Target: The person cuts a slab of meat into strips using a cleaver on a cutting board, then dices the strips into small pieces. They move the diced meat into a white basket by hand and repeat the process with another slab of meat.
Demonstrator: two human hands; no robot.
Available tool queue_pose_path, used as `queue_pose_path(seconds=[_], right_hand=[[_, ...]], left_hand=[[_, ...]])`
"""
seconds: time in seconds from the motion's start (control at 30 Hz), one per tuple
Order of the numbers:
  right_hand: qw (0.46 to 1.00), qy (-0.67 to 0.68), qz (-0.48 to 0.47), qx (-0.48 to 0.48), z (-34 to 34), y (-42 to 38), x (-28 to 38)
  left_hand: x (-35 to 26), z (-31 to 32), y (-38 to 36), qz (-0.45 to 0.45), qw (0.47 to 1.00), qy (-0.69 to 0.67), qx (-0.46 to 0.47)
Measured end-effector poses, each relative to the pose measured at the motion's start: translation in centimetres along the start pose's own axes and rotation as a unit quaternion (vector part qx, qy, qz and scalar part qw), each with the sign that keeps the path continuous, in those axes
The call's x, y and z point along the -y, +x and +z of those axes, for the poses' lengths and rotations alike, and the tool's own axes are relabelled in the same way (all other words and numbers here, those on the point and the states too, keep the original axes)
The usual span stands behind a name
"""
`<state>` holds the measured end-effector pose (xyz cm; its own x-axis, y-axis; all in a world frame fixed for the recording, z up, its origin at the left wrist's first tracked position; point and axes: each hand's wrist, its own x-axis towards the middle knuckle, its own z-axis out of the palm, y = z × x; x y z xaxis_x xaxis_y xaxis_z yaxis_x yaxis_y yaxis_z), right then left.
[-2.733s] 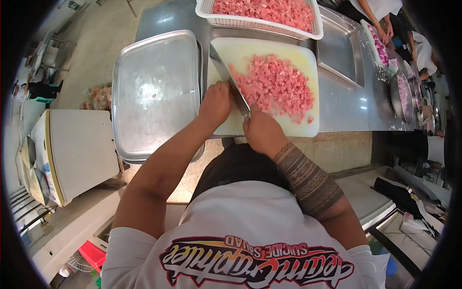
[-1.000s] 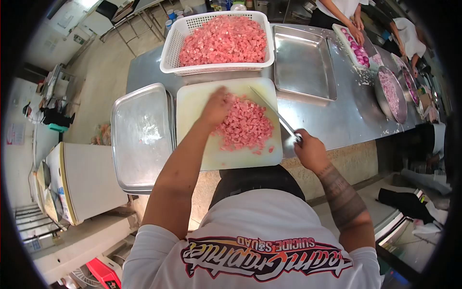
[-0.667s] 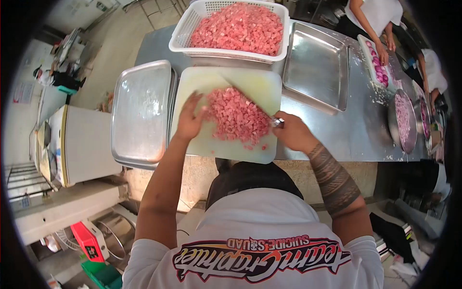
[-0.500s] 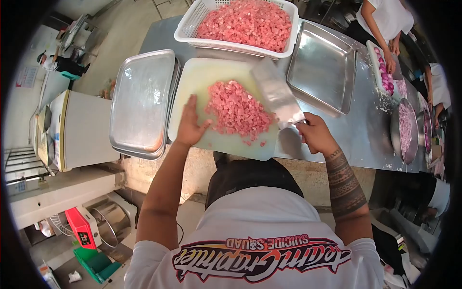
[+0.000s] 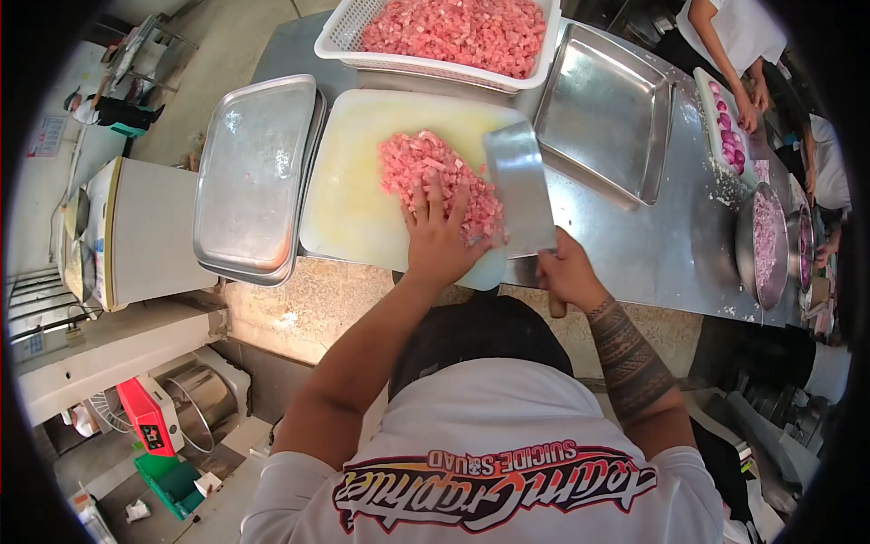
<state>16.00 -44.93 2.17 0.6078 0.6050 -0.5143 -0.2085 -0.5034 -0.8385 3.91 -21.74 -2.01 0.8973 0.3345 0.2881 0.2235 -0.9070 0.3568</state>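
Note:
A heap of pink diced meat (image 5: 424, 168) lies on a pale cutting board (image 5: 349, 204). My left hand (image 5: 439, 238) rests with spread fingers on the near side of the heap. My right hand (image 5: 564, 272) grips the handle of a wide steel cleaver (image 5: 518, 184), whose flat blade lies against the right side of the heap. Beyond the board stands a white plastic basket (image 5: 362, 56) full of the same diced meat.
An upturned steel tray (image 5: 252, 172) sits left of the board, an empty steel tray (image 5: 605, 113) to its right, all on a steel table (image 5: 671, 245). Other people work at the far right beside a board of red onions (image 5: 729, 136) and a bowl (image 5: 763, 245).
My left hand has moved from the board's left side onto the near edge of the heap. The cleaver has come down flat against the heap's right side, and the pile has been pushed together.

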Motion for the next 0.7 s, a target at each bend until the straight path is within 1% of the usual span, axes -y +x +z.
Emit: queue_pose_path(seconds=[0.07,0.13,0.23,0.27,0.37,0.47,0.57,0.6,0.7], right_hand=[[1.0,0.029,-0.006,0.0,2.1,0.5,0.4],[0.999,0.047,-0.021,0.0,4.4,0.9,1.1],[0.999,0.015,-0.021,0.038,7.1,2.3,1.2],[0.998,-0.028,-0.041,0.043,7.9,3.0,1.0],[0.995,-0.012,-0.029,0.09,7.8,2.8,4.1],[0.988,-0.009,-0.043,0.146,6.9,3.7,3.3],[0.985,0.044,-0.046,0.16,6.6,3.1,3.1],[0.985,0.052,-0.026,0.164,6.5,2.9,2.8],[0.985,0.064,-0.019,0.156,6.3,1.3,3.9]], left_hand=[[-0.5,0.4,0.7,-0.023,0.999,0.029,-0.029],[-1.1,-0.5,1.1,-0.031,0.999,0.019,-0.027],[-0.9,-0.6,0.8,-0.033,0.999,0.005,-0.028],[-0.6,-0.4,0.7,-0.032,0.999,0.001,-0.029],[-0.1,-0.2,0.6,-0.044,0.996,-0.047,-0.066],[0.3,-0.1,0.5,-0.041,0.994,-0.069,-0.076],[0.1,-0.2,0.5,-0.035,0.993,-0.076,-0.082],[-0.2,-0.8,0.5,-0.032,0.995,-0.064,-0.075],[-1.7,-3.4,0.7,-0.021,0.997,-0.046,-0.063]])
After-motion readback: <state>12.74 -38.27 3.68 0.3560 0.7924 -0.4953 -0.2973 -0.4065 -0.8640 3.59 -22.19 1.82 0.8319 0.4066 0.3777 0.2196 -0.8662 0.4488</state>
